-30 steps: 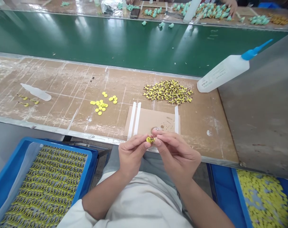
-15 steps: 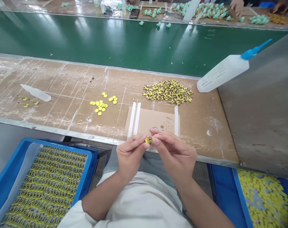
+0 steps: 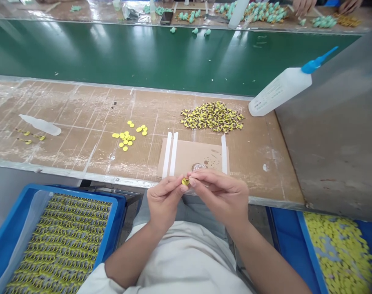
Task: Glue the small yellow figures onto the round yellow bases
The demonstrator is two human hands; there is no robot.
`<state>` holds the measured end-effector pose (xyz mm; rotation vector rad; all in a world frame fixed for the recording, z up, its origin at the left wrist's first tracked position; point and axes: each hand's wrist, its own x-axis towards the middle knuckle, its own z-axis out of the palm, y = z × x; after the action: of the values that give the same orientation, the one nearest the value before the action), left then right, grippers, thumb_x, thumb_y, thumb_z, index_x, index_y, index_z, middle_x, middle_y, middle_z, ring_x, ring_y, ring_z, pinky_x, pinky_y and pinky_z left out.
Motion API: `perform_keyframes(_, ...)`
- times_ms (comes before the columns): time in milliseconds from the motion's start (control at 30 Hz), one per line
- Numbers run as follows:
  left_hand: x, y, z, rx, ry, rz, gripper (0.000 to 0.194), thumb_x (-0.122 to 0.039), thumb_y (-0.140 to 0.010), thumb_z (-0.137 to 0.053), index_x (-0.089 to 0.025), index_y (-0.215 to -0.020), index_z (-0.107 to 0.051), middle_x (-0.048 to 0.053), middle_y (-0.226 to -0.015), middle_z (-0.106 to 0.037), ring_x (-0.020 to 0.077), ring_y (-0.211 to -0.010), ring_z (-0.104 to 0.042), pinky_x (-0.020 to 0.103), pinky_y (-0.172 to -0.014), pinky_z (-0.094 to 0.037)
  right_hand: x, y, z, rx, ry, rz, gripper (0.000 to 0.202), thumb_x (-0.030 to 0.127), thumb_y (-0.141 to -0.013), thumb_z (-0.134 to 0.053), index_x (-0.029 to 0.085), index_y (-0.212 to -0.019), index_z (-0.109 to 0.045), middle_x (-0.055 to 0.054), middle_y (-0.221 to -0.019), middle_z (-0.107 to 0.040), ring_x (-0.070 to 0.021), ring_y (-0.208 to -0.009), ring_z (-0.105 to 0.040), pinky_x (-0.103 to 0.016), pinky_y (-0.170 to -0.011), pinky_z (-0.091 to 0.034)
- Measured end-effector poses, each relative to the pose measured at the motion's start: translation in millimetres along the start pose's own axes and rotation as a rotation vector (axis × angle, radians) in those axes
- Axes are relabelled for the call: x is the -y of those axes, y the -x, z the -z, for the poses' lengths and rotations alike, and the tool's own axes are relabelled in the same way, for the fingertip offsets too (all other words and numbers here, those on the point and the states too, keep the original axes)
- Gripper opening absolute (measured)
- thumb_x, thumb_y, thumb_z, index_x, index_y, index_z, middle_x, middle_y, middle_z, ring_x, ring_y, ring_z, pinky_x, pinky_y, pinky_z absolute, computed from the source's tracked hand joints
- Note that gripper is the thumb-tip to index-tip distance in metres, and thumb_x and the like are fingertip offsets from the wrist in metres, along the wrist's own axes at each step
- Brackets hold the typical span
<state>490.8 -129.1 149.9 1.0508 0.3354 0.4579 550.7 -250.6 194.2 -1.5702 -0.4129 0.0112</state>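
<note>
Just over the table's front edge, my left hand [image 3: 163, 201] pinches a small yellow disc-shaped piece [image 3: 185, 181] between thumb and fingers. My right hand [image 3: 225, 197] closes its thumb and forefinger at the piece's right side, where a darker bit shows; the fingertips hide most of it. Behind the hands lies a cardboard sheet [image 3: 188, 153] with white tape strips and a whitish round smear [image 3: 199, 167]. Beyond it is a heap of small yellow-and-black parts [image 3: 212, 117]. Loose yellow discs [image 3: 125, 137] are scattered to the left.
A white bottle with a blue nozzle [image 3: 280, 92] leans against the metal wall [image 3: 333, 122] at right. Blue trays of yellow pieces stand low at left [image 3: 114, 212] and right [image 3: 311, 249]. A green belt [image 3: 118, 57] crosses behind; a co-worker's hands [image 3: 305, 6] are beyond it.
The view has shifted slightly, so the table things appear a little further left. Both hands stay together at the small yellow piece, which looks slightly turned.
</note>
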Motion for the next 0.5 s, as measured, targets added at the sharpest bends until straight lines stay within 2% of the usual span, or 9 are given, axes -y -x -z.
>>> perform_keyframes(200, -3, -3, 1.4, 0.025, 0.01, 0.043, 0.021, -0.023, -0.071, -0.089, -0.027, -0.09, -0.083, 0.005, -0.083, -0.079, 0.0169, -0.077, -0.073, 0.026, -0.072, -0.062, 7, -7, 9, 0.087, -0.082, -0.075, 0.013, 0.014, -0.082, -0.08, 0.025, -0.088, -0.082, -0.005, -0.091, -0.079, -0.0214, -0.083, -0.076, -0.032, -0.078, -0.063)
perform_keyframes(367, -3, -3, 1.7, 0.054, -0.001, 0.011, 0.021, -0.023, -0.07, -0.089, -0.027, -0.09, -0.083, 0.005, -0.081, -0.079, 0.0149, -0.073, -0.072, 0.025, -0.07, -0.06, 9, -8, 12, 0.087, -0.086, -0.066, 0.009, 0.016, -0.08, -0.082, 0.023, -0.085, -0.082, -0.006, -0.086, -0.079, -0.0234, -0.081, -0.076, -0.035, -0.079, -0.065)
perform_keyframes(500, -2, -3, 0.5, 0.079, -0.043, -0.03, 0.021, -0.025, -0.07, -0.09, -0.029, -0.089, -0.083, 0.005, -0.08, -0.079, 0.0165, -0.071, -0.072, 0.027, -0.069, -0.061, 12, -8, 15, 0.083, -0.065, -0.048, 0.01, 0.016, -0.08, -0.082, 0.023, -0.087, -0.081, -0.006, -0.088, -0.079, -0.0228, -0.08, -0.076, -0.033, -0.075, -0.064)
